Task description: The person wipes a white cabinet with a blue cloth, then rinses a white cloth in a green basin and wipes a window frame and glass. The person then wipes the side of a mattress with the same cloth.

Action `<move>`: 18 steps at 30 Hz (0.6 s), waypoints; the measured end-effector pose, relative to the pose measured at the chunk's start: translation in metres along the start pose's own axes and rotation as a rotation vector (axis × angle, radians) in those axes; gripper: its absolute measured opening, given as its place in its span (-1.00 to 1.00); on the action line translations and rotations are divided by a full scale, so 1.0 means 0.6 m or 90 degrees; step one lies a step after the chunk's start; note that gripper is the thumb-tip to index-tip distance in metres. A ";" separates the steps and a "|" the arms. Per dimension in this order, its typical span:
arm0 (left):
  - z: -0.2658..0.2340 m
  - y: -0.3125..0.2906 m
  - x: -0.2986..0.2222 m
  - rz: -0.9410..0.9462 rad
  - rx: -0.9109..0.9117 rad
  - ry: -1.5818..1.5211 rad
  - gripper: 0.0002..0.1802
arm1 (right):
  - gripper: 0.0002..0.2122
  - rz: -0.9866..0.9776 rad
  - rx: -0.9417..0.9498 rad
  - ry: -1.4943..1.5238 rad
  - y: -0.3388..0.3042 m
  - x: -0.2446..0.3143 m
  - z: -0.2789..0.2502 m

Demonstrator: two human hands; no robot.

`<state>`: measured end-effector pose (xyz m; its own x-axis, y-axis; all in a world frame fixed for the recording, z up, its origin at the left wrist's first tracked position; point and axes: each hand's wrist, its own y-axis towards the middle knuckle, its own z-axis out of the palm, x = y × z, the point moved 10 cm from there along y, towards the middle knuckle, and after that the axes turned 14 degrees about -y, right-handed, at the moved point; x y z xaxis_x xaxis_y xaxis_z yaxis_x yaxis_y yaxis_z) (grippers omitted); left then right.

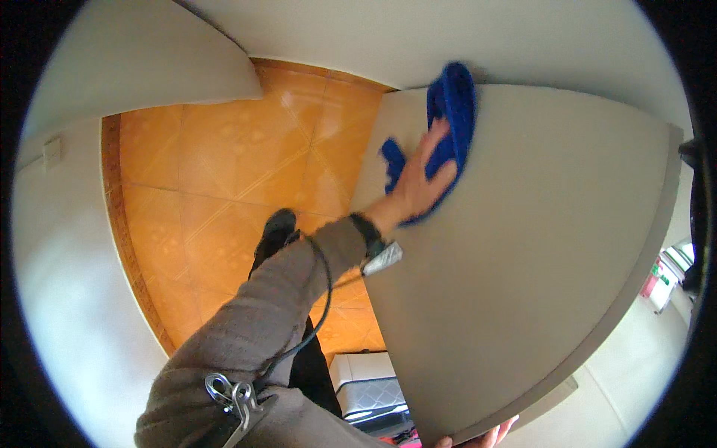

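My left hand [422,183] lies on a blue cloth [459,104], its fingers partly bent over it against a wide, flat beige door panel [523,239]. The cloth is bunched in a loop near the panel's far edge, and a loose end hangs beside my wrist. At the lower edge of the view, my right hand [489,435] has its fingers around the panel's near edge. Only part of that hand shows. My left wrist wears a black band [367,233] with a cable running back along the brown sleeve.
Orange floor tiles [231,157] lie at the left, bordered by a brown skirting and white walls [60,246]. A metal clip [235,399] sits on my sleeve. A white and grey quilted item [370,388] stands low by my leg. A wall switch [51,152] shows far left.
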<state>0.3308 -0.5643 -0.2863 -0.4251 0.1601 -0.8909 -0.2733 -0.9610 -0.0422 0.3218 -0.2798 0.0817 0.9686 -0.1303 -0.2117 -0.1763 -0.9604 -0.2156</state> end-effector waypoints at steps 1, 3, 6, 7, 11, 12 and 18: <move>-0.013 0.035 0.025 -0.040 -0.016 -0.041 -0.27 | -0.34 -0.038 -0.013 -0.043 0.005 0.008 0.001; -0.047 0.079 0.089 -0.140 -0.083 0.003 -0.28 | -0.38 -0.101 -0.101 -0.113 0.010 0.023 -0.017; -0.101 0.055 0.161 -0.222 -0.204 0.063 -0.27 | -0.38 -0.078 -0.098 -0.066 0.017 0.014 -0.022; -0.117 0.027 0.181 -0.250 -0.227 0.081 -0.28 | -0.36 -0.050 -0.079 -0.023 0.018 0.008 -0.021; -0.145 -0.173 0.240 -0.397 -0.245 0.132 -0.18 | -0.26 0.049 -0.030 0.102 0.018 -0.014 -0.020; -0.137 -0.239 0.250 -0.468 -0.258 0.081 -0.16 | -0.23 0.046 0.008 0.076 0.019 -0.015 -0.013; -0.084 -0.473 0.173 -0.747 -0.124 0.188 -0.11 | -0.14 0.008 0.017 0.110 0.049 -0.037 0.014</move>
<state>0.4076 -0.2863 -0.3897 0.2106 0.9187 -0.3340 -0.2146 -0.2899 -0.9327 0.2939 -0.3034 0.0719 0.9815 -0.1853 -0.0489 -0.1917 -0.9518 -0.2394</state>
